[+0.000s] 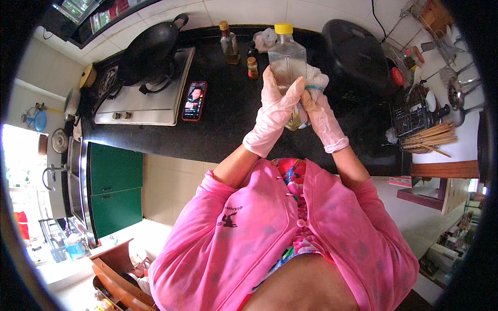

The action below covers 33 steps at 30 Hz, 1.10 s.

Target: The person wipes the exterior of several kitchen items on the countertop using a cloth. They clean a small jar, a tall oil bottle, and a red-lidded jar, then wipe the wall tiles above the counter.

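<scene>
A clear plastic bottle (288, 58) with a yellow cap (283, 28) is held over the counter, its cap end away from me. Some yellowish liquid shows near its lower end. My left hand (277, 110), in a pale disposable glove, grips the bottle's body from the left, with the thumb across its front. On the other side my right hand (323, 120), gloved alike, holds a bunched white cloth (317, 79) with a teal edge against the bottle. The right fingertips are partly hidden behind bottle and cloth.
On the black countertop (229, 128) lies a phone (194, 101) with a lit screen. A black wok (149, 52) sits on the gas stove (148, 110) at left. Beyond stand a glass bottle (229, 44) and a small jar (252, 68). Rightward are a large black pan (356, 54) and chopsticks (430, 137).
</scene>
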Tool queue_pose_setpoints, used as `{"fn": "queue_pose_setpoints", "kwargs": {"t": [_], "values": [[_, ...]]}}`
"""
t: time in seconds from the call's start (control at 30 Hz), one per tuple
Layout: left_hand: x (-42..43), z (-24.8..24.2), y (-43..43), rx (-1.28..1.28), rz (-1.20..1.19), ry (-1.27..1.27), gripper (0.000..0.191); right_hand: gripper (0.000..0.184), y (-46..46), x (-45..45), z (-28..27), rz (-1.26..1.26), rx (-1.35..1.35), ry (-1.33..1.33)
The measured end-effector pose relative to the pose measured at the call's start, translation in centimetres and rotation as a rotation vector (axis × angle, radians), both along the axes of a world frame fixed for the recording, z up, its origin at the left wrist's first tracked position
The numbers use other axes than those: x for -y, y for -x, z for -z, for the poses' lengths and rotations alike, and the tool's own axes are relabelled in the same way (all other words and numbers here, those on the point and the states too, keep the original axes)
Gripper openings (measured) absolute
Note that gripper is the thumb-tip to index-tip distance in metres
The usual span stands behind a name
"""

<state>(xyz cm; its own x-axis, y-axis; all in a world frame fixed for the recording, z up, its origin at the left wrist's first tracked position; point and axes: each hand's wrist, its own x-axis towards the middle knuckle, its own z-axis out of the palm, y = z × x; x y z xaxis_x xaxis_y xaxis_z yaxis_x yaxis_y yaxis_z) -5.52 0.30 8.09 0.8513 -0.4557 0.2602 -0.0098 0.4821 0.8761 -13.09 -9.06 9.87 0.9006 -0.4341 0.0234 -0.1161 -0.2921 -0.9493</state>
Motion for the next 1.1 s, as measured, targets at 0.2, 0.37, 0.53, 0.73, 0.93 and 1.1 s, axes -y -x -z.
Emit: {"fn": "queue_pose_setpoints", "kwargs": {"t": [0.2,0.37,0.53,0.73,0.93,1.1], "values": [[0.4,0.2,-0.2,0.023,0.136,0.035,0.062,0.050,-1.5,3.5,2.5,0.053,0.001,0.343],[-0.1,0.5,-0.3,0.099,0.231,0.004,0.072,0.061,-3.9,3.8,-0.8,0.057,0.410,-0.767],[-0.1,0.7,0.4,-0.040,0.362,0.009,0.075,0.063,-3.7,6.8,-1.2,-0.167,0.354,-0.692],[-0.6,-0.1,-0.1,-0.061,0.446,-0.137,0.070,0.058,-3.3,6.8,-1.5,-0.359,0.443,-0.715],[-0.4,0.3,-0.2,-0.155,0.578,0.005,0.084,0.046,-3.0,5.7,-2.6,-0.345,0.421,-0.733],[-0.3,1.0,-0.6,-0.166,0.610,-0.071,0.085,0.038,-2.8,5.2,-2.8,-0.181,0.454,-0.694]]}}
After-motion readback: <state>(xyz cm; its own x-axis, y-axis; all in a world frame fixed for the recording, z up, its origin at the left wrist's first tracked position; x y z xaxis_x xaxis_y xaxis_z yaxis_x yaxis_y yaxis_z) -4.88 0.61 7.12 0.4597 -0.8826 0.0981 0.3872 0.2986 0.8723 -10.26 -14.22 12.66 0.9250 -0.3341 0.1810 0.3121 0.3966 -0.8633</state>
